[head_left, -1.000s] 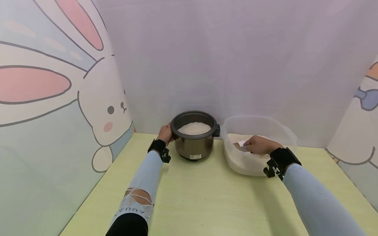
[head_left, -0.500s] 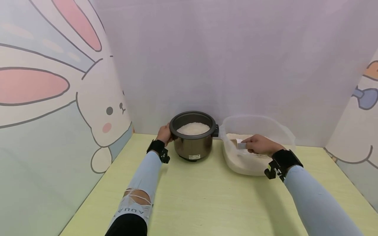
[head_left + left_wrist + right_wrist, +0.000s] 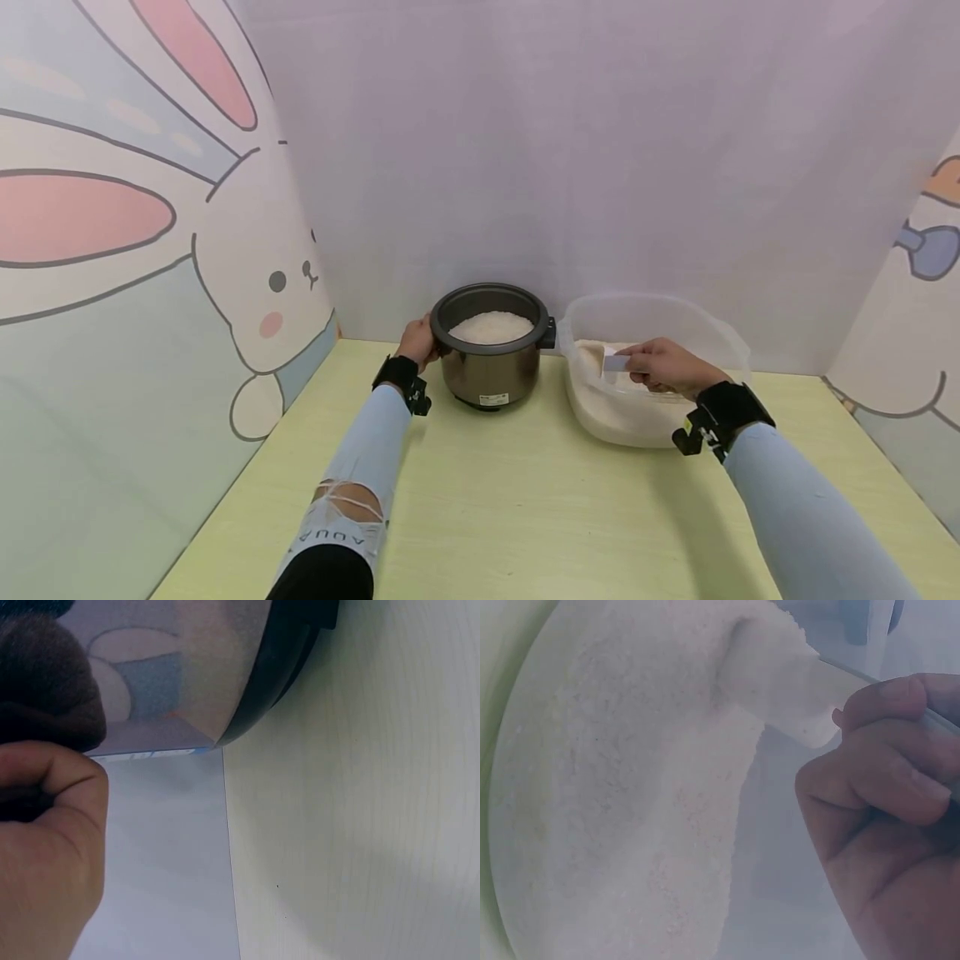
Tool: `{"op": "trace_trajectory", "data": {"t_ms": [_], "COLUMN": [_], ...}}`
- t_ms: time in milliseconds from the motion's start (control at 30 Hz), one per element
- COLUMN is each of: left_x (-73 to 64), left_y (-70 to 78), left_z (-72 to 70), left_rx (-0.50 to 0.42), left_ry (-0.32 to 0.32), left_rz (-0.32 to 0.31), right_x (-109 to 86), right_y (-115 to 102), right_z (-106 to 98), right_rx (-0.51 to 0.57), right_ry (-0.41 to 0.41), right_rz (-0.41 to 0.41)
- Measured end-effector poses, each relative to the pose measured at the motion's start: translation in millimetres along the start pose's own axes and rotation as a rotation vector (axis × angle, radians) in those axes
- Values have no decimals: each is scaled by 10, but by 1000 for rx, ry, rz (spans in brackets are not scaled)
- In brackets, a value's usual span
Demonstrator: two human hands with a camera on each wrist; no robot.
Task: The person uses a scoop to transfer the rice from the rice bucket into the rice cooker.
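On the left, a dark metallic rice cooker [image 3: 480, 377] stands lidless with white rice [image 3: 492, 327] inside. My left hand [image 3: 417, 342] grips its left-side handle; in the left wrist view that hand [image 3: 56, 847] is curled by the black handle [image 3: 52, 682] against the shiny cooker wall. To the right is a translucent plastic bin [image 3: 660, 310] with a bed of rice [image 3: 630, 750]. Inside it, my right hand [image 3: 666, 367] holds a white scoop [image 3: 611, 363] by its handle. Seen through the bin wall, the scoop's head [image 3: 780, 682] sits in the rice beneath my fingers.
A pale yellow-green table [image 3: 510, 500] carries both vessels near its back edge. Behind them hangs a plain light curtain [image 3: 540, 167]. Rabbit-printed panels [image 3: 247, 275] rise at the sides. The cooker's right handle [image 3: 550, 333] is close to the bin's left rim.
My right hand has shifted slightly within the bin, and the scoop has turned so its white handle and head show more. The left hand and the cooker stay in place.
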State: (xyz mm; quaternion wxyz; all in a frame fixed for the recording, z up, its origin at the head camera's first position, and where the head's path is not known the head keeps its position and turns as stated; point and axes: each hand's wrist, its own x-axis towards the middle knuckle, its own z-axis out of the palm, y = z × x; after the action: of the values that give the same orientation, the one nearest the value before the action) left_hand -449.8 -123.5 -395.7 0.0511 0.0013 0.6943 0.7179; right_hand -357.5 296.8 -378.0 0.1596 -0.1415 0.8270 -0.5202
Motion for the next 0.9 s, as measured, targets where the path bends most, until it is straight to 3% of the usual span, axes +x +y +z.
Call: {"op": "trace_trajectory", "data": {"t_ms": [67,200,433,533,900], "left_x": [-57,-33,235,274,-20], "left_y": [54,34,-197,-218,15], "left_z": [6,0,-45,-52,13], "left_rx": [-6,-13,19,36,3], "left_ry": [-3,13,27,32,19], "left_rz": [-9,-12,-6,-12,-6], "right_x": [0,8,12,6,-54], "right_y": [-8,-15,6,12,27], "right_z": [2,6,8,2,-38], "right_rx": [17,54,80,96,276], "right_ry": [10,34,60,73,58], "right_rz": [-3,-6,-20,-18,-27]}}
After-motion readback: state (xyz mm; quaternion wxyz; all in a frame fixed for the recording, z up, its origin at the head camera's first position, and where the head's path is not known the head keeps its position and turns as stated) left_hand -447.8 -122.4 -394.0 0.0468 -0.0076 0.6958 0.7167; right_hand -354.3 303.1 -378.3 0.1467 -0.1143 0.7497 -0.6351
